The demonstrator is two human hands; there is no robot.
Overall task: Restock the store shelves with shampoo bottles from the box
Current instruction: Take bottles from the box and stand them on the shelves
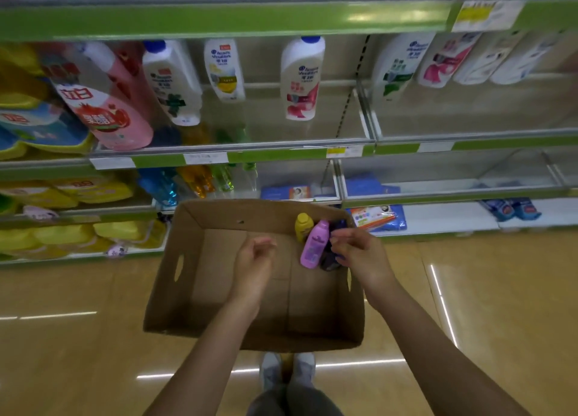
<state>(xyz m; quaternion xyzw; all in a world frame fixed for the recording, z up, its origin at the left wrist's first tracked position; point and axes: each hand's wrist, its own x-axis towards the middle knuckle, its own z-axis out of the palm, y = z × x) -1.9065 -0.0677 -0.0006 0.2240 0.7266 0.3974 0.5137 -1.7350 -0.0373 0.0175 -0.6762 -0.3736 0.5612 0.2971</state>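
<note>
Fingers (339, 236) of the right hand (359, 256) are curling around a dark bottle (328, 259) in the far right corner of the open brown cardboard box (187, 259); whether they are truly clamping it or only touching is hard to tell through the blur. Left hand (255, 259) is hovering over the middle of the box, fingers loosely curled, holding nothing.

Step in hand, as I judge it: picking the next bottle out of the box for shelving.

- Small lilac plastic bottle (316, 245) is leaning in the same far right corner of the box, just beside the right fingertips, on their left.
- Small yellow plastic bottle (303, 226) is standing against the far wall of the box, just behind the lilac one.
- Remaining floor of the box is showing bare cardboard; stock looks nearly gone.

Above and beyond the box, white shampoo bottles (301, 78) with blue caps are standing on the green-edged store shelf (250, 157), with wide gaps between them.

Next move likely calls for a firm grip on the dark bottle, a lift clear of the box wall without toppling the lilac neighbour, then a reach up to a gap on the shelf.
</note>
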